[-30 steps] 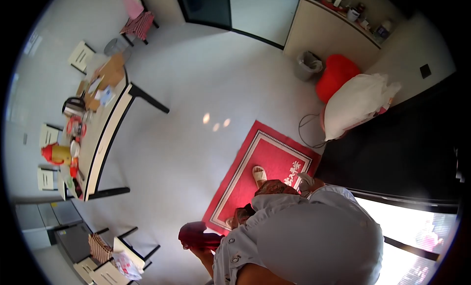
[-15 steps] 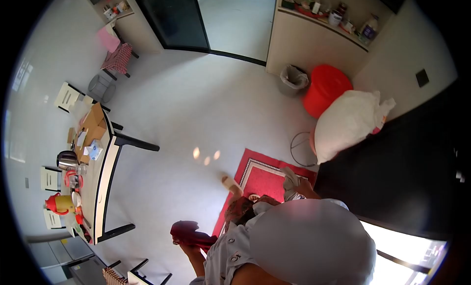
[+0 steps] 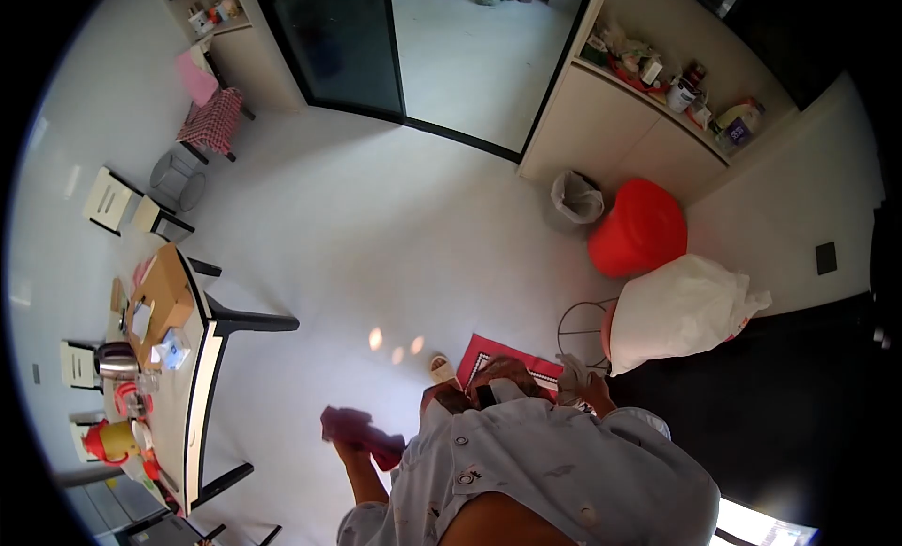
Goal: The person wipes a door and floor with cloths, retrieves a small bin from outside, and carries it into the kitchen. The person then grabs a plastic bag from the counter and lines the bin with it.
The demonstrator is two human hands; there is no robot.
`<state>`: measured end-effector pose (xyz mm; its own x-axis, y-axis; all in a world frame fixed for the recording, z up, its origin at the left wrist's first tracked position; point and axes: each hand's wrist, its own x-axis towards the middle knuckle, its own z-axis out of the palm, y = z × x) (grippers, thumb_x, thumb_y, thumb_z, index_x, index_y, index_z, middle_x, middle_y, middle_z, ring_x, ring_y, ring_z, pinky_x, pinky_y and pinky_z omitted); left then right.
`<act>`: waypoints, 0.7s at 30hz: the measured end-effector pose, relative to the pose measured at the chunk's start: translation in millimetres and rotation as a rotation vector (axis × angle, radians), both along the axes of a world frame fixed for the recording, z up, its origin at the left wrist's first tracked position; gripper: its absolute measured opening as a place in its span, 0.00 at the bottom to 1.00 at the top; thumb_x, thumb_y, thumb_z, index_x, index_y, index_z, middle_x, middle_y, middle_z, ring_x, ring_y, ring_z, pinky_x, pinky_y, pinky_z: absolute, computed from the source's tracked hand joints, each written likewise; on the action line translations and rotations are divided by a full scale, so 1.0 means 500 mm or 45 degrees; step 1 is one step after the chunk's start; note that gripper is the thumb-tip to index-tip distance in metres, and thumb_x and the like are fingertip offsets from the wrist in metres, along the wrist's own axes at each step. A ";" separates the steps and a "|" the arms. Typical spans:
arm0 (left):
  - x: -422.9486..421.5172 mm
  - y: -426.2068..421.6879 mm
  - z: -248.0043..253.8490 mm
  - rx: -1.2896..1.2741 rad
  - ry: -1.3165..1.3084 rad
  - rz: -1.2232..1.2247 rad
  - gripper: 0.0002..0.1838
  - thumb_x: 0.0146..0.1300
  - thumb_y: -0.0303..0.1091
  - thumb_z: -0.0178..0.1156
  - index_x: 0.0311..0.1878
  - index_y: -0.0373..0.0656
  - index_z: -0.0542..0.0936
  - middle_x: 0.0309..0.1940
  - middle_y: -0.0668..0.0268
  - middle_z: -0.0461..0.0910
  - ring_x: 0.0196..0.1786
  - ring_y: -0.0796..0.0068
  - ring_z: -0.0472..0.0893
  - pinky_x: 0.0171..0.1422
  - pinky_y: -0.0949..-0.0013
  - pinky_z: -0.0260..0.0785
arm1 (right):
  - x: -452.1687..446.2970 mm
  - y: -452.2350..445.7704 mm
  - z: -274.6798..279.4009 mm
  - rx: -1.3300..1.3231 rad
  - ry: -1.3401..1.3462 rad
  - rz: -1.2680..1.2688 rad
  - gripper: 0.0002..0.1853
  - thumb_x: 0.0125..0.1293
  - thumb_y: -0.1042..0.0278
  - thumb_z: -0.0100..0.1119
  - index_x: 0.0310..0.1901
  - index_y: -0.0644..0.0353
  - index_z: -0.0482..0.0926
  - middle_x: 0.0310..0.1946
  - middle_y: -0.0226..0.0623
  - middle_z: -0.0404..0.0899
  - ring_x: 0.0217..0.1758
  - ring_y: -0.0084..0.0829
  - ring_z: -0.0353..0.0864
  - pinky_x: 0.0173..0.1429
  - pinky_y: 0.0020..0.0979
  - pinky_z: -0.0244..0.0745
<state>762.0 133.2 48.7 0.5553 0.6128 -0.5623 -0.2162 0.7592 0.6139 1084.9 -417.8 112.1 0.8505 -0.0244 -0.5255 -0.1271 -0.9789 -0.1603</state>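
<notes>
A dark red cloth (image 3: 366,430) hangs from my left hand (image 3: 348,449), whose fingers are closed round it; motion blurs it a little. It is held out beside my body above the pale floor. My right hand (image 3: 596,392) is closed on a light grey-beige cloth (image 3: 570,375), near the right side of the rug. Part of that cloth and most of the right-hand fingers are hard to make out. Between the hands are my grey shirt (image 3: 554,461) and patterned brown legwear (image 3: 512,372). One sandalled foot (image 3: 440,367) shows on the floor at the rug's left edge.
A red patterned rug (image 3: 481,347) lies underfoot. To the right stand a stuffed white sack (image 3: 672,311), a red tub (image 3: 641,228), a lined bin (image 3: 573,203) and a wire stand (image 3: 567,330). A cluttered table (image 3: 202,396) is at left. A sliding glass door (image 3: 329,48) stands partly open ahead.
My view has tilted upward, so the room sits lower in it and less rug shows. The sandalled foot appears nearer my body. Both cloths stay in my hands.
</notes>
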 end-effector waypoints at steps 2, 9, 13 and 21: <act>0.129 0.064 0.018 0.127 -0.071 -0.138 0.23 0.73 0.54 0.48 0.48 0.41 0.77 0.34 0.55 0.82 0.35 0.59 0.82 0.41 0.57 0.79 | 0.038 0.028 0.000 -0.012 0.043 -0.120 0.35 0.50 0.50 0.67 0.58 0.63 0.75 0.46 0.57 0.83 0.54 0.57 0.81 0.59 0.51 0.76; 0.562 0.203 0.130 0.053 -0.179 -0.225 0.20 0.73 0.47 0.51 0.54 0.40 0.75 0.42 0.55 0.83 0.46 0.59 0.83 0.52 0.57 0.78 | 0.170 0.078 -0.131 0.020 0.144 -0.324 0.34 0.52 0.49 0.66 0.58 0.62 0.76 0.46 0.58 0.83 0.53 0.57 0.81 0.57 0.50 0.77; 0.738 0.239 0.123 0.109 -0.174 -0.185 0.20 0.72 0.46 0.51 0.54 0.39 0.74 0.44 0.55 0.82 0.47 0.58 0.82 0.52 0.57 0.77 | 0.337 0.145 -0.165 0.018 0.177 -0.298 0.35 0.51 0.50 0.67 0.59 0.61 0.76 0.47 0.58 0.82 0.53 0.57 0.81 0.57 0.50 0.77; 1.058 0.301 0.178 0.610 -0.041 -0.226 0.20 0.72 0.52 0.50 0.48 0.42 0.73 0.35 0.56 0.81 0.40 0.59 0.82 0.44 0.57 0.79 | 0.795 0.332 -0.150 0.022 0.078 -0.107 0.36 0.50 0.50 0.68 0.61 0.59 0.75 0.47 0.57 0.82 0.53 0.57 0.81 0.57 0.49 0.78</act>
